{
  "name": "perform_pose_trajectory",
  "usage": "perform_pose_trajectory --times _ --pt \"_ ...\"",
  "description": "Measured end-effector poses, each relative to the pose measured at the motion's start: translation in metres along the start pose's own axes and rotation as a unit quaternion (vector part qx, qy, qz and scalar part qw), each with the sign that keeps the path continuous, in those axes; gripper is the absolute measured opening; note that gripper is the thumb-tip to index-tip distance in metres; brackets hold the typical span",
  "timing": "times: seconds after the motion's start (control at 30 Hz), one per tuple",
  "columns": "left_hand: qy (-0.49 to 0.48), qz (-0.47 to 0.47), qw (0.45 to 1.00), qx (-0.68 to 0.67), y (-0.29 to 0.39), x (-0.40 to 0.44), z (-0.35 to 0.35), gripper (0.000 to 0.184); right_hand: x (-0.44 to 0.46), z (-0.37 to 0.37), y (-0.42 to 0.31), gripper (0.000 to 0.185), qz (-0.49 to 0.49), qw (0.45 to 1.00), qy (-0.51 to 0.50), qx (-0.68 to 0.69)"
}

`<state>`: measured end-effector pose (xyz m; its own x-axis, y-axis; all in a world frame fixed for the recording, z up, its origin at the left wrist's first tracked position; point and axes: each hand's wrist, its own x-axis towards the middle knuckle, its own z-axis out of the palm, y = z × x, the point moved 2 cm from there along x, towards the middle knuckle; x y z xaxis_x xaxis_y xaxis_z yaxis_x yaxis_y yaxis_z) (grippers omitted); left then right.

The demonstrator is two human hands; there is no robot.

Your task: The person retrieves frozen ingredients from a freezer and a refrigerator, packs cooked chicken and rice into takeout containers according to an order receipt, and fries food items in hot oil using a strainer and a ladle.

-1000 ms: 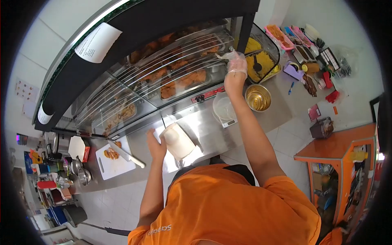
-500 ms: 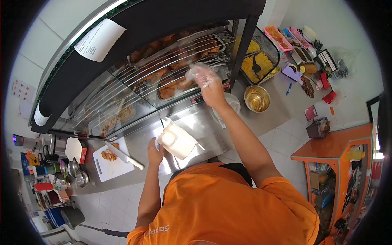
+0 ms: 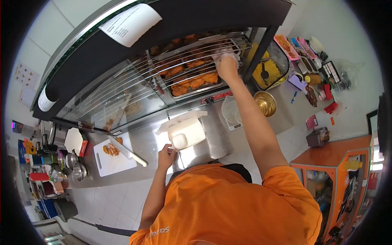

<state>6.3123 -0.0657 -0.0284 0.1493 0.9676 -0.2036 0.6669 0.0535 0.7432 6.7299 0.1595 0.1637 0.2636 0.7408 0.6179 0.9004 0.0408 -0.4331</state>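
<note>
My left hand (image 3: 165, 157) is closed at the near left corner of an open cardboard food box (image 3: 196, 133) on the steel counter. Inside the box, at its left, sits a white rounded lump (image 3: 179, 141); its lid flaps stand up at the far side. My right hand (image 3: 227, 65), in a clear plastic glove, reaches into the heated display case by the right end of the wire rack (image 3: 192, 58). Its fingers are blurred and partly hidden. Below and left of it, fried chicken pieces (image 3: 197, 81) lie in a metal tray.
A white cutting board (image 3: 118, 161) with cut chicken and a knife (image 3: 132, 155) lies left. To the right are a kitchen scale with a clear bowl (image 3: 231, 110), a golden metal bowl (image 3: 265, 103) and a container of yellow food (image 3: 267, 72). The case's black frame (image 3: 261, 53) stands beside my right arm.
My right hand has moved rightward and deeper into the case. The box, tilted earlier, now shows its open inside and raised lid, with my left hand at its near corner. The view has shifted.
</note>
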Motion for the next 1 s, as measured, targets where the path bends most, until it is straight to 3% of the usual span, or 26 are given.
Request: perform_pose_trajectory --times 0.07,0.13,0.2,0.23,0.43,0.57,0.67,0.77,0.87,0.93,1.0 --pt "-0.004 -0.010 1.000 -0.005 0.005 -0.004 -0.001 0.031 -0.005 -0.005 -0.003 0.016 -0.044 0.988 0.126 0.077" --pt "-0.002 -0.005 1.000 -0.004 0.008 -0.006 -0.002 0.031 -0.010 -0.009 -0.001 0.013 0.069 0.955 0.167 0.237" --pt "-0.006 -0.008 1.000 -0.009 0.006 -0.004 -0.002 0.030 -0.014 -0.006 0.008 0.018 0.204 0.848 0.195 0.448" --pt "-0.009 -0.009 1.000 -0.013 0.005 -0.004 -0.001 0.029 -0.020 -0.006 0.019 0.025 0.241 0.811 0.106 0.522" --pt "0.043 0.031 0.995 -0.087 0.000 -0.001 0.008 0.043 -0.089 -0.057 -0.006 0.029 0.278 0.704 0.045 0.652" --pt "0.035 0.019 0.992 -0.119 -0.001 0.006 0.009 0.046 -0.146 -0.074 -0.021 0.034 0.349 0.740 -0.071 0.571" --pt "0.019 0.001 0.993 -0.118 0.000 0.005 0.004 0.045 -0.198 -0.052 -0.016 0.033 0.336 0.758 -0.204 0.521" --pt "0.018 0.014 0.993 -0.118 -0.004 0.013 0.006 0.045 -0.219 -0.041 -0.037 0.023 0.400 0.743 -0.168 0.510" --pt "0.013 0.018 0.994 -0.111 -0.004 0.012 0.004 0.046 -0.183 -0.045 -0.045 0.012 0.415 0.658 0.027 0.627" --pt "0.005 0.012 0.995 -0.102 0.004 0.010 0.000 0.047 -0.135 -0.047 -0.038 0.006 0.340 0.715 0.119 0.599" --pt "-0.001 0.017 0.994 -0.104 0.005 0.009 0.001 0.048 -0.084 -0.032 -0.021 0.008 0.284 0.689 0.198 0.637"
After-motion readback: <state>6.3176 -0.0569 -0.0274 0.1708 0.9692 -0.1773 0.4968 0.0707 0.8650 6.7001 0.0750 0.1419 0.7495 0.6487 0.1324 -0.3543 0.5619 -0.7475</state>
